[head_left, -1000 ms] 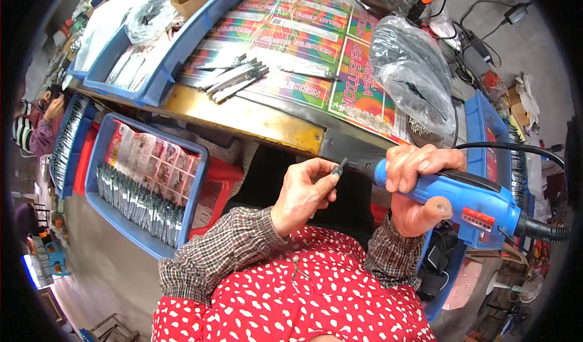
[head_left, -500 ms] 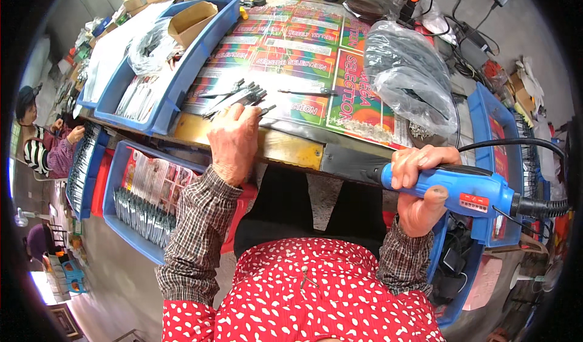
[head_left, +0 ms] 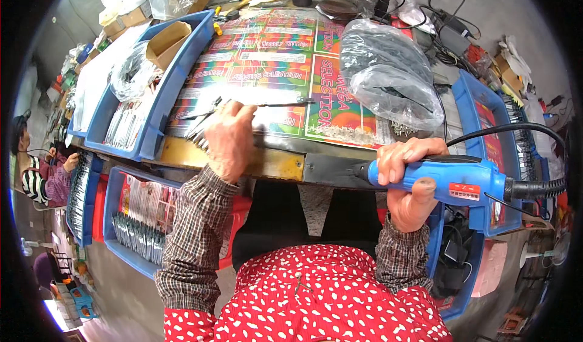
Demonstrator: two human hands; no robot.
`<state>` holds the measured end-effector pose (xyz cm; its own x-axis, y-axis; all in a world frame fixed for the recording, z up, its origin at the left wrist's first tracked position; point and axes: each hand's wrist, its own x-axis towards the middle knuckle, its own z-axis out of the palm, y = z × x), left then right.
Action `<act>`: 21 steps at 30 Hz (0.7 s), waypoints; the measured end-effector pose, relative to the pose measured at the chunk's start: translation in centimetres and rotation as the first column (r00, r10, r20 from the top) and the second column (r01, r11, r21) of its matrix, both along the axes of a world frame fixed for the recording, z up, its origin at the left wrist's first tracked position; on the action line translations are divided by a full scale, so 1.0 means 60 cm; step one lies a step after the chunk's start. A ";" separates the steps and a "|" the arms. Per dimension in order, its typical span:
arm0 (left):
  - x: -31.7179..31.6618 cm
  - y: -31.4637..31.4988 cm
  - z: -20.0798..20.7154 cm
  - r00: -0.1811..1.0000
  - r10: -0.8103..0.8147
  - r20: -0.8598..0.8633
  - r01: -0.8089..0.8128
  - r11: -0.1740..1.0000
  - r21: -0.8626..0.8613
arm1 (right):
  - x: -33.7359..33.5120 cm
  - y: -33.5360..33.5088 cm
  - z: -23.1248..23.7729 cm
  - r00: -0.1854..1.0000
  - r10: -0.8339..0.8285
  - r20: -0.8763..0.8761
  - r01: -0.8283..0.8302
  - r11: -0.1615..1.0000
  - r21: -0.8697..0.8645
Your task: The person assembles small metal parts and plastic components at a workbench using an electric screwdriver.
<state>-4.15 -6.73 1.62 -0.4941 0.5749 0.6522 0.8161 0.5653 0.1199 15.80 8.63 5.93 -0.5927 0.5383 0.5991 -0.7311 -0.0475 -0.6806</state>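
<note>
Blue power tool (head_left: 434,175) clamped in right hand (head_left: 405,207), just off front of bench (head_left: 282,163); red label (head_left: 464,191), fine print. Left hand (head_left: 229,140) over slim dark pieces (head_left: 197,134) on bench, fingers curled, can't tell if gripping. Blue tray (head_left: 127,259), lower left: dark row (head_left: 139,239), printed sheet (head_left: 143,197). Blue bin (head_left: 159,108), bench left: pale strips (head_left: 124,126), clear bag (head_left: 127,78), open carton (head_left: 170,44).

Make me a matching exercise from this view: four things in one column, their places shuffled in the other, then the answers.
1. Blue power tool
2. Left hand
3. Large clear bag with dark contents
4. Open cardboard box

A. In the blue tray on the left of the table
B. Toward the table's right side
C. Held in the right hand
D. At the bundle of thin rods

Pairs: 1-C; 2-D; 3-B; 4-A
</note>
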 end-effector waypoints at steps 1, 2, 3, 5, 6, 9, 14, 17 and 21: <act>0.003 0.012 0.003 0.999 -0.051 0.010 0.051 0.998 0.022 | 0.000 0.000 0.001 1.000 -0.001 -0.002 0.001 1.000 0.000; 0.002 0.023 0.003 0.995 -0.101 0.013 0.100 0.994 0.033 | 0.000 0.000 0.002 1.000 0.004 -0.005 -0.004 1.000 0.001; 0.003 0.034 0.009 0.992 -0.127 0.016 0.127 0.992 0.004 | 0.000 0.000 0.004 1.000 0.009 -0.008 -0.009 1.000 0.002; 0.002 0.060 0.009 0.986 -0.159 0.038 0.162 0.985 -0.067 | 0.001 0.001 0.004 1.000 -0.008 -0.010 0.008 1.000 0.009; 0.000 0.072 0.008 0.986 -0.164 0.040 0.166 0.984 -0.065 | 0.001 0.002 0.004 1.000 -0.020 -0.013 0.020 1.000 0.015; -0.010 0.097 0.002 0.974 -0.214 0.073 0.222 0.966 -0.130 | 0.001 0.010 0.000 0.999 -0.040 -0.028 0.040 0.999 0.014; -0.017 0.116 -0.007 0.965 -0.250 0.073 0.259 0.952 -0.163 | -0.003 0.022 -0.003 0.997 -0.065 -0.036 0.067 0.997 0.045; -0.022 0.119 -0.016 0.966 -0.251 0.053 0.257 0.955 -0.151 | -0.008 0.029 -0.008 0.991 -0.127 -0.051 0.129 0.990 0.053; -0.024 0.118 -0.020 0.951 -0.295 0.095 0.301 0.951 -0.065 | -0.017 0.041 -0.021 0.983 -0.178 -0.053 0.180 0.983 0.035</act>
<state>-5.58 0.36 0.40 -0.3427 0.7514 0.5638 0.9379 0.3080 0.1597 14.78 11.12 4.66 -0.4579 0.6084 0.6482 -0.7584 0.1131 -0.6419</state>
